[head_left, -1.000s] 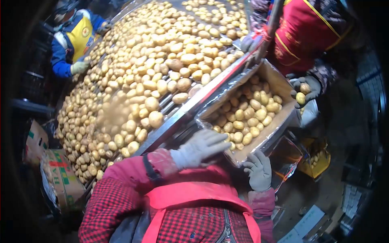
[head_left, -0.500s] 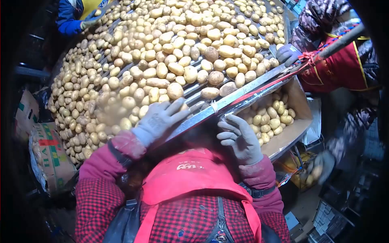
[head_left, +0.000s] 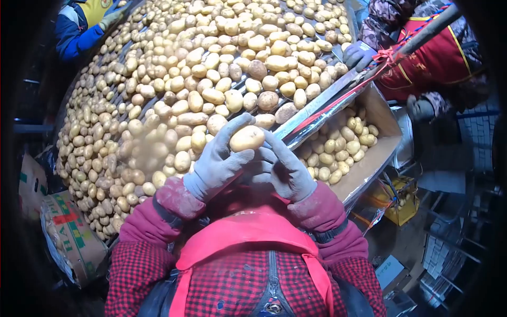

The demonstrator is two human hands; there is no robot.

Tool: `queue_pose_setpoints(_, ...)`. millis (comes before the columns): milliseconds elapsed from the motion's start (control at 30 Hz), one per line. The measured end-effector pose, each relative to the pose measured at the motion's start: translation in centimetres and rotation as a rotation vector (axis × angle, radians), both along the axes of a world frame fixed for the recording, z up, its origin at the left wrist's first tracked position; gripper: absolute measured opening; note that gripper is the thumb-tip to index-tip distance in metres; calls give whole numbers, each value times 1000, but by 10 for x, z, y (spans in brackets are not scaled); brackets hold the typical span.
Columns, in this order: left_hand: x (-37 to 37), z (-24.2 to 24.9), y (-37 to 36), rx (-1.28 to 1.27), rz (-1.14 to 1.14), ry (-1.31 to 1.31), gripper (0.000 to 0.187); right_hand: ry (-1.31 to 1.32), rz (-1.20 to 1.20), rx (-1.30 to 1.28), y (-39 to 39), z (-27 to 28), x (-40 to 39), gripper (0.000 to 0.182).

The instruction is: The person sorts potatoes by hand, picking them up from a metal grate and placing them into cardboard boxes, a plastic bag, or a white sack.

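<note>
In front of my chest, my left hand point(head_left: 219, 161) in a pale grey glove grips a smooth yellow potato point(head_left: 246, 138) between its fingers and thumb. My gloved right hand point(head_left: 288, 169) is close beside it, fingers loosely curved and apart, their tips right at the potato's right side. Part of the right hand's fingers lies below and behind the potato. Beyond both hands spreads a wide heap of potatoes point(head_left: 195, 100) on a slatted surface with dark gaps. A metal rail point(head_left: 317, 103) runs along its edge.
A cardboard box point(head_left: 383, 119) of potatoes stands right of the rail. Across the heap, one person's blue sleeve point(head_left: 79, 39) shows at left. A person in a dark red apron point(head_left: 430, 53) rests a gloved hand point(head_left: 359, 55) by the rail. A printed carton point(head_left: 74, 238) is at left.
My left hand has risen from the rail with a potato and moved right. My right hand has moved left to meet it. The co-worker's lower hand at right has moved up.
</note>
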State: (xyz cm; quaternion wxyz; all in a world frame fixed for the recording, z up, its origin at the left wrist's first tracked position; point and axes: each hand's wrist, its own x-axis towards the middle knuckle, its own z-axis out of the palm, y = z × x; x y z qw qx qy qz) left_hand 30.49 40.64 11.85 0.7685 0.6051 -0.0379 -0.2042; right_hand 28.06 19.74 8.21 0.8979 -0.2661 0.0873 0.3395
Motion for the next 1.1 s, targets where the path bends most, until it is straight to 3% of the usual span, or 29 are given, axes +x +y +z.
queue_pose_setpoints(67,-6,-12,-2,24,6,9,69,-897,-225,-619,10,-12,-4,69)
queue_pose_setpoints(100,6,-15,8,561,-162,-572,71,-1054,-341,-712,10,-23,-4,68)
queue_pose_setpoints(133,7,-13,12,591,-279,-786,72,-1062,-341,-697,11,-31,-5,68)
queue_pose_setpoints(200,6,-2,16,636,-342,-791,71,-450,-230,-173,17,-27,-5,68)
queue_pose_setpoints(233,9,4,25,783,-305,-806,67,-782,-253,-604,18,-22,-7,53)
queue_pose_setpoints(267,13,4,32,947,-186,-854,64,-783,-251,-600,13,-22,-6,53)
queue_pose_setpoints(333,31,-8,49,1351,-145,-969,60,-40,-104,81,-1,-21,-5,45)
queue_pose_setpoints(367,41,-18,49,1348,-145,-974,60,-123,-130,-141,4,-17,-8,47)
queue_pose_setpoints(433,60,-44,49,1574,-312,-871,50,-6,-128,-71,4,-21,-6,49)
queue_pose_setpoints(467,66,-62,42,1627,-267,-928,40,116,-121,1,5,-23,-5,52)
queue_pose_setpoints(533,76,-80,25,1776,-304,-899,38,108,-123,-77,9,-18,-6,56)
queue_pose_setpoints(667,81,-49,38,1608,-368,-792,44,212,-124,-18,4,-34,-10,56)
queue_pose_setpoints(733,77,-36,46,1145,-198,-595,51,242,-112,-32,-1,-31,-10,58)
queue_pose_setpoints(767,71,-12,37,1025,-215,-321,58,110,-85,-62,-3,-20,-8,64)
queue_pose_setpoints(800,62,-11,30,1024,-223,-322,58,-21,-58,-90,-3,-10,-5,72)
queue_pose_setpoints(867,40,-10,19,691,-214,-502,62,-67,-97,-116,9,2,-2,76)
queue_pose_setpoints(933,32,17,1,638,-437,-722,63,-117,-139,-146,13,3,0,80)
queue_pose_setpoints(1000,39,24,-3,606,-479,-739,61,-100,-138,-49,8,-2,0,87)
queue_pose_setpoints(1067,52,19,7,648,-282,-569,60,11,-101,-80,-11,-8,-9,86)
queue_pose_setpoints(1100,65,8,14,835,-193,-683,61,4,-126,-93,-11,-9,-12,86)
